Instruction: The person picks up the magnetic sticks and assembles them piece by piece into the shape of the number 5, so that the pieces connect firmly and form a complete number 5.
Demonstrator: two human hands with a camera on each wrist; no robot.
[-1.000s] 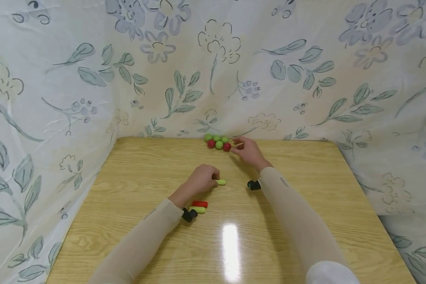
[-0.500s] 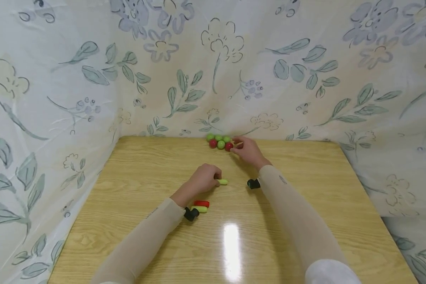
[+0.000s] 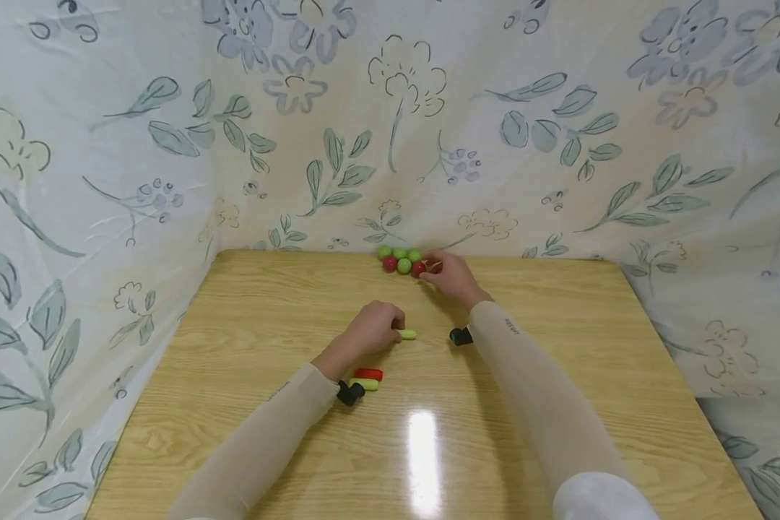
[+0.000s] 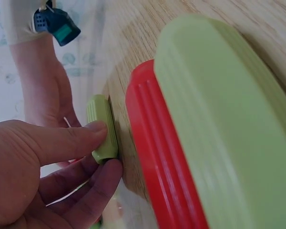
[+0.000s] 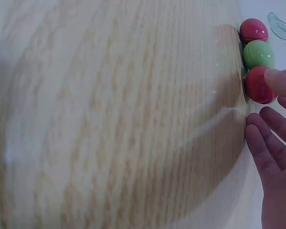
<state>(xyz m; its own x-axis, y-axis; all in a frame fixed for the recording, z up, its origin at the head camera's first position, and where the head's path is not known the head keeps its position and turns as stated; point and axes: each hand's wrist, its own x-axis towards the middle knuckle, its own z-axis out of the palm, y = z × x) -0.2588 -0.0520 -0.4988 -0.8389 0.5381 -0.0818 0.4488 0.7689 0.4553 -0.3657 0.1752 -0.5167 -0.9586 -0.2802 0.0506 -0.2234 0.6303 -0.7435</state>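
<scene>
Floral cloth (image 3: 481, 159) backs the desk (image 3: 266, 310); my left hand (image 3: 373, 326) pinches a green block (image 4: 102, 113); my right hand (image 3: 453, 276), fingers spread, touches a red ball (image 5: 256, 86).

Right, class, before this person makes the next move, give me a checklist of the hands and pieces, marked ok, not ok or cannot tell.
1. Left hand pinches the small light-green piece: ok.
2. That piece is lifted off the table: cannot tell.
3. Right hand is at the right-end red ball: ok.
4. Right hand is closed round that ball: not ok; the fingers look loosely spread.
5. Front green ball sits between the right-end red ball and the left-end red ball: ok.
6. Red block and large light-green block lie side by side: ok.
</scene>
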